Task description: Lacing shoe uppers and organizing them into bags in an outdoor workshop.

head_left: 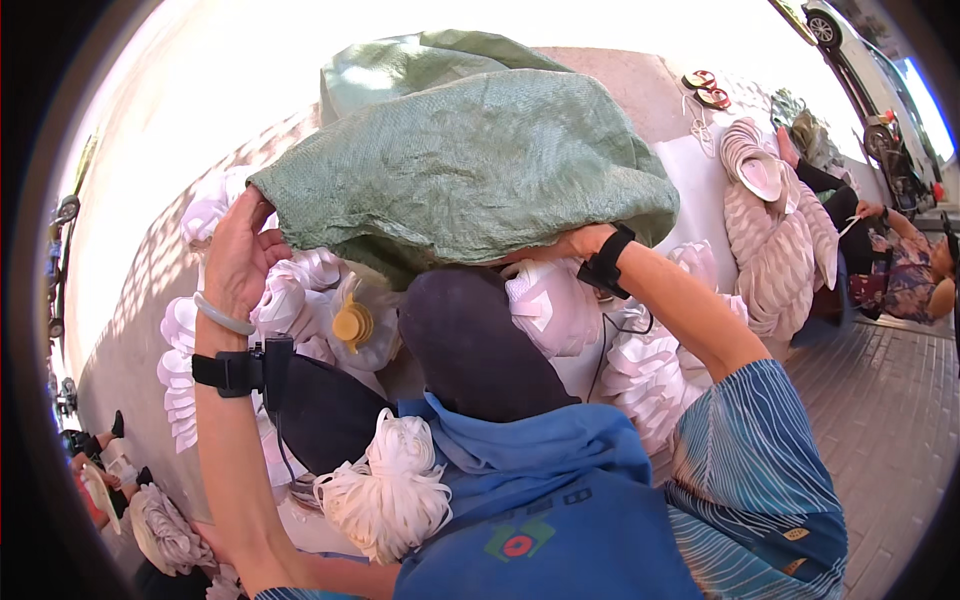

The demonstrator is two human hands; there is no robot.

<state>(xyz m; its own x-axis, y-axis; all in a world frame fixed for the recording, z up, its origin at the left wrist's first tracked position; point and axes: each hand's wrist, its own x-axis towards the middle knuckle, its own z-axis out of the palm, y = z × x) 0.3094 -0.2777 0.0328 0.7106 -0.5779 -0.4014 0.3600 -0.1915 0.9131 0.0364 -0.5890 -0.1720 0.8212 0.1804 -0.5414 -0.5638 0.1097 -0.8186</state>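
A large green woven sack spreads out in front of me, its near edge raised above my dark-trousered knee. My left hand pinches the sack's left corner. On the other side, my right hand grips the near edge, its fingers mostly hidden under the fabric. Just below that hand sits a stack of pinkish-white shoe uppers. Between my left hand and my knee lies a clear plastic bottle with a yellow cap. A bundle of white shoelaces rests on my lap.
More stacked uppers lie by my right forearm, and a tall pile of uppers stands farther right. Beyond it another person sits holding a white lace. Sandals lie at the back. Another person is at lower left.
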